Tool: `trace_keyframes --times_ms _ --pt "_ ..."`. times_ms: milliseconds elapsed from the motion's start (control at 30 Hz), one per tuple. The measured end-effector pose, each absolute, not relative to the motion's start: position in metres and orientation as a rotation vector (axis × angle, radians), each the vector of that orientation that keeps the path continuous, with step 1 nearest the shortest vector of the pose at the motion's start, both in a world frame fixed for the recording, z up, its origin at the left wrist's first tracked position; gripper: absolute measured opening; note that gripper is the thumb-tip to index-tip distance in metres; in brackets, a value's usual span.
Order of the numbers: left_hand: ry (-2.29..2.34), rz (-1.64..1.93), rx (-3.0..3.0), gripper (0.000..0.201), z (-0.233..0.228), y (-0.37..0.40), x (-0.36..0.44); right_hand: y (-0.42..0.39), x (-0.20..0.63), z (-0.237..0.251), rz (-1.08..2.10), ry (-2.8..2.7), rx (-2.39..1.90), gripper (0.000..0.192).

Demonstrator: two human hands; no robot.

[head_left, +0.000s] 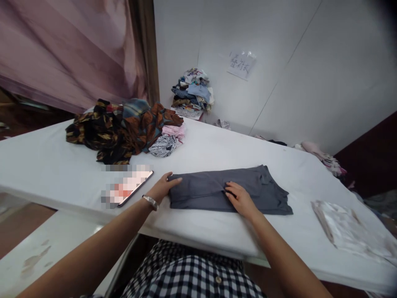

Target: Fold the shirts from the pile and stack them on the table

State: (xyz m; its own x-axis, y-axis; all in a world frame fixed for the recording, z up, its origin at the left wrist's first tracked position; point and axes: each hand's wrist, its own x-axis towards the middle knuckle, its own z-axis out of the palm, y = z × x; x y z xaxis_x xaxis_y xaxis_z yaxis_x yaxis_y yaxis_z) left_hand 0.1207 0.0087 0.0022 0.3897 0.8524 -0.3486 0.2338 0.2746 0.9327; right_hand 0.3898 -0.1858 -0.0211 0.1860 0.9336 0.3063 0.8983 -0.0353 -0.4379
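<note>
A dark grey garment point(214, 186) lies folded into a long strip on the white table point(46, 165), in front of me. My left hand point(161, 187) grips its left end, thumb on top of the cloth. My right hand point(241, 199) rests flat on the garment's near edge around its middle, fingers pressing on the fabric. A metal bracelet sits on my left wrist.
A phone point(132, 189) lies left of my left hand. A heap of patterned clothes point(120, 128) sits at the back left, a stack of folded clothes point(192, 94) by the wall. A clear plastic bag point(347, 227) lies at the right; pink cloth point(322, 156) hangs off the far edge.
</note>
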Motion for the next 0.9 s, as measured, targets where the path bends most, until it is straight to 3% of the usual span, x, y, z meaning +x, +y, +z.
trace_keyframes --times_ms 100,300,400,533,767,900 --pt "1.22 0.533 1.597 0.083 -0.006 0.009 0.123 -0.182 0.379 -0.013 0.0 -1.666 -1.913 0.039" --pt "1.291 0.59 1.955 0.074 0.003 0.028 0.133 -0.172 0.355 -0.006 0.391 -1.896 -2.085 0.059" --pt "1.366 0.594 2.021 0.068 0.006 0.039 0.133 -0.17 0.349 -0.003 0.367 -1.851 -2.057 0.06" --pt "1.422 0.392 2.17 0.048 0.002 0.047 0.124 -0.167 0.352 -0.003 0.453 -1.862 -1.993 0.053" --pt "1.312 0.423 2.52 0.05 0.017 0.061 0.138 -0.119 0.394 0.001 0.111 -1.743 -1.92 0.029" --pt "1.109 0.099 2.658 0.037 0.023 0.059 0.168 -0.088 0.407 0.003 0.1 -1.839 -2.153 0.028"
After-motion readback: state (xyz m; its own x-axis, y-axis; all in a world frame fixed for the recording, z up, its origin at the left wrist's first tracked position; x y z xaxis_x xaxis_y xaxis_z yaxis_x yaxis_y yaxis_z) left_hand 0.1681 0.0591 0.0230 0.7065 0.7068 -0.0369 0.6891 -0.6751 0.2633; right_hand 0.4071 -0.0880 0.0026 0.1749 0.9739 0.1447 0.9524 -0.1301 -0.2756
